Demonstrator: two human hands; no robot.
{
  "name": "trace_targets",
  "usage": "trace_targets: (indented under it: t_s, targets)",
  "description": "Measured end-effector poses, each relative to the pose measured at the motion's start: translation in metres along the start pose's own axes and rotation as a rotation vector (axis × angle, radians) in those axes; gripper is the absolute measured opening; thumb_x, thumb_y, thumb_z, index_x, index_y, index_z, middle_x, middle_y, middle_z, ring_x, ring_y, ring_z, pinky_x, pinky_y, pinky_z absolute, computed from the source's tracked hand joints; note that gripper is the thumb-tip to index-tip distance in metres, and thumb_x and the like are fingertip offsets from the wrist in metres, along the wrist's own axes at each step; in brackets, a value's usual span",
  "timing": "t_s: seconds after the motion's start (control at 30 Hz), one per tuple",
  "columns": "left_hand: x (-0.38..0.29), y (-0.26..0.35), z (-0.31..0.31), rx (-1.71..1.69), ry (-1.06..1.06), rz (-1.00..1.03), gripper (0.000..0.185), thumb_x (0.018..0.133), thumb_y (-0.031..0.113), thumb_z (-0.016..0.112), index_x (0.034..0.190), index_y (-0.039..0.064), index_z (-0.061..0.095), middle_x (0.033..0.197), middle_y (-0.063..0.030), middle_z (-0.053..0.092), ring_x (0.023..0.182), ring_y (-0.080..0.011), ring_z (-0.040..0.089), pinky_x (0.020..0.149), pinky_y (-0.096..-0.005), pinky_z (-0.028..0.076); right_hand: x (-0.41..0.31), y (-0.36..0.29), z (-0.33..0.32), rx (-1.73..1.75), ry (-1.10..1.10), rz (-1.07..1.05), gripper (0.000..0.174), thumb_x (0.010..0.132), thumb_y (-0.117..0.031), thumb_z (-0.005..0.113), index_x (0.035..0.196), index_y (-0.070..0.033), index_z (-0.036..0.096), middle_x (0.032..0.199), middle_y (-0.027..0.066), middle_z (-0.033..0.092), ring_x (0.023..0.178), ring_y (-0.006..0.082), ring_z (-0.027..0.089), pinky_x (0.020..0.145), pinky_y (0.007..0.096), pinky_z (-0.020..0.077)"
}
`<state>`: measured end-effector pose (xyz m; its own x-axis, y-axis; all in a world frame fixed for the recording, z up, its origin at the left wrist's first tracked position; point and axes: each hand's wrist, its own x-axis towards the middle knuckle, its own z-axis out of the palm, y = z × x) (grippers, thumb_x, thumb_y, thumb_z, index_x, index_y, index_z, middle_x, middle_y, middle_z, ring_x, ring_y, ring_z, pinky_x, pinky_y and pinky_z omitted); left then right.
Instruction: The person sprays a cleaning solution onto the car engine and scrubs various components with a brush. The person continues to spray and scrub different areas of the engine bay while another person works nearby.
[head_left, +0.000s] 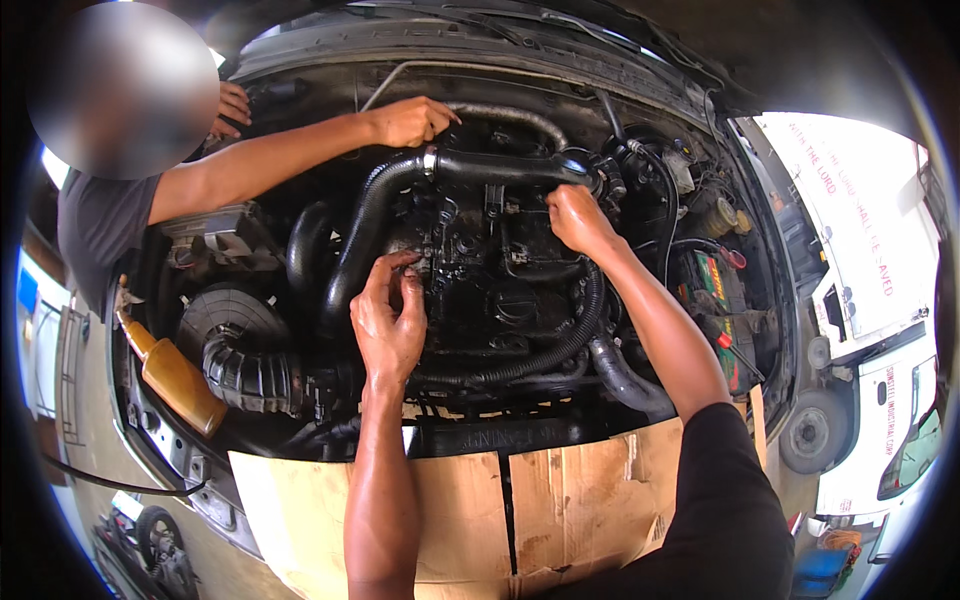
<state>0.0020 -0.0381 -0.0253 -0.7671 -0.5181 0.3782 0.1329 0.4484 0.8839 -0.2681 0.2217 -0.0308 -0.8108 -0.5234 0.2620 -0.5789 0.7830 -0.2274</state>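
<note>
Below me lies a dark, wet-looking engine (465, 247) in a vehicle's bay. My left hand (390, 319) is above the engine's left side, palm turned up and fingers curled, with nothing visible in it. A thick black hose (360, 232) bends past it on the left. My right hand (577, 217) is curled at the engine's upper right, just below a wide black pipe (499, 169); its fingertips are hidden, and whether it grips anything cannot be seen. A black oil filler cap (515, 303) sits between and below my hands. A corrugated black conduit (589, 307) curves below my right wrist.
A co-worker's arm (262, 165) reaches in from the left, the hand near the rear metal pipe (517, 116). An amber spray-gun cup or bottle (180, 382) lies at front left. Cardboard (465, 525) covers the front edge. A battery (709, 292) sits at right.
</note>
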Motion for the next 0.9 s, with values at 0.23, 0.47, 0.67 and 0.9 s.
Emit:
trace_targets:
  t_s: [0.23, 0.47, 0.67, 0.9]
  targets:
    - [0.002, 0.001, -0.003, 0.029, -0.02, -0.024, 0.023, 0.108, 0.006, 0.067, 0.128, 0.002, 0.079, 0.077, -0.0109, 0.066, 0.067, -0.0156, 0.06, 0.069, -0.0356, 0.05, -0.002, 0.002, 0.01, 0.101, -0.057, -0.023, 0.014, 0.1, -0.004, 0.068, 0.096, 0.005, 0.078, 0.097, 0.035, 0.074, 0.103, 0.0569, 0.074, 0.091, 0.0623, 0.0603]
    - [0.001, 0.002, -0.004, 0.024, 0.014, 0.006, 0.023, 0.108, 0.006, 0.067, 0.127, 0.003, 0.079, 0.081, -0.0124, 0.073, 0.065, -0.0159, 0.061, 0.07, -0.0362, 0.051, 0.008, -0.007, 0.014, 0.011, -0.084, -0.12, 0.018, 0.103, -0.005, 0.069, 0.104, 0.008, 0.082, 0.103, 0.034, 0.08, 0.107, 0.0526, 0.079, 0.097, 0.06, 0.0638]
    - [0.001, -0.002, -0.005, 0.022, -0.029, -0.008, 0.023, 0.108, 0.005, 0.067, 0.128, 0.002, 0.079, 0.083, -0.0107, 0.074, 0.068, -0.0133, 0.061, 0.069, -0.0345, 0.051, -0.002, -0.006, 0.007, 0.169, -0.103, 0.019, 0.026, 0.104, -0.009, 0.075, 0.123, 0.006, 0.085, 0.115, 0.0347, 0.081, 0.113, 0.0473, 0.082, 0.098, 0.0487, 0.0643]
    - [0.002, -0.001, -0.005, 0.033, 0.018, -0.081, 0.023, 0.108, 0.006, 0.068, 0.127, 0.002, 0.079, 0.078, -0.0101, 0.07, 0.069, -0.0139, 0.061, 0.069, -0.0351, 0.05, -0.006, -0.004, -0.009, 0.021, -0.154, 0.033, 0.024, 0.106, -0.005, 0.071, 0.122, 0.007, 0.084, 0.116, 0.0337, 0.081, 0.116, 0.0508, 0.079, 0.101, 0.0531, 0.0635]
